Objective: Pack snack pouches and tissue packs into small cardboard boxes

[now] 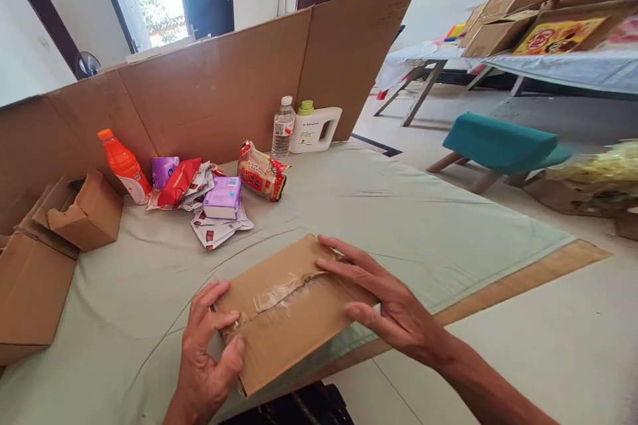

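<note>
Between my two hands is a closed cardboard box (299,332), its taped, slightly torn seam facing up. My left hand (212,339) grips the left end, thumb on the near corner and fingers over the far edge. At the opposite end, my right hand (379,299) has its fingers across the top and its thumb along the near side. The box is slightly tilted over the near part of the green cloth (339,196); whether its underside rests on the table cannot be seen.
Beyond the box lie a purple tissue pack (222,198), flat white packets (219,231) and a red food bag (262,171). An orange bottle (124,166), water bottle (283,127) and white jug (316,129) stand by a cardboard wall (219,86). Cardboard boxes (37,292) sit left.
</note>
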Tool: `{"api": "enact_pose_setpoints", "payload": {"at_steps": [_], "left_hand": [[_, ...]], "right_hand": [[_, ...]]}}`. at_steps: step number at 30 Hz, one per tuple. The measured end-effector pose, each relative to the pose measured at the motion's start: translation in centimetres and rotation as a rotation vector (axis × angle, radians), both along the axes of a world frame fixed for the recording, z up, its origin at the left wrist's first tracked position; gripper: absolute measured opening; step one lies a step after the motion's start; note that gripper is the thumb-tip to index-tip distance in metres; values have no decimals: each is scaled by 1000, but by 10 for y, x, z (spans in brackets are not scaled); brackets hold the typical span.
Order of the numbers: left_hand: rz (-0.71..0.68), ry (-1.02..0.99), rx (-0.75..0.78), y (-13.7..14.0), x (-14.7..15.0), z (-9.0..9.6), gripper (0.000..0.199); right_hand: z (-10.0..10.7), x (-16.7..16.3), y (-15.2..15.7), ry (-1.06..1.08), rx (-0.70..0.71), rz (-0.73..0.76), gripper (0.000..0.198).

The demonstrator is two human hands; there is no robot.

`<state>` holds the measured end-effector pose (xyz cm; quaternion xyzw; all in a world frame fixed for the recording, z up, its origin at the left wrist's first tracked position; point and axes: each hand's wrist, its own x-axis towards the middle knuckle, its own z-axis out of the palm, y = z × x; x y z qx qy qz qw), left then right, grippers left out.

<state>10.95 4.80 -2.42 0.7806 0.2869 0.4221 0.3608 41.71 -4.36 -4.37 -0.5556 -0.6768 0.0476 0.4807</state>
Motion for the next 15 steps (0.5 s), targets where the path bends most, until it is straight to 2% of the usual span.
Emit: {"api": "enact_pose_setpoints", "payload": {"at_steps": [4, 8, 11, 15], "left_hand": [[19, 17, -121, 1, -6, -3, 20], [22, 4, -149, 4, -7, -8, 19], [47, 3, -150, 1, -7, -11, 18], [202, 132, -85, -12, -16, -12, 29]], "right_hand": [[21, 26, 2, -96, -167, 170, 61], [33, 38, 19, -166, -229, 341, 63], [30, 36, 29, -162, -224, 423, 69], [19, 32, 31, -119, -252, 463, 82]]}}
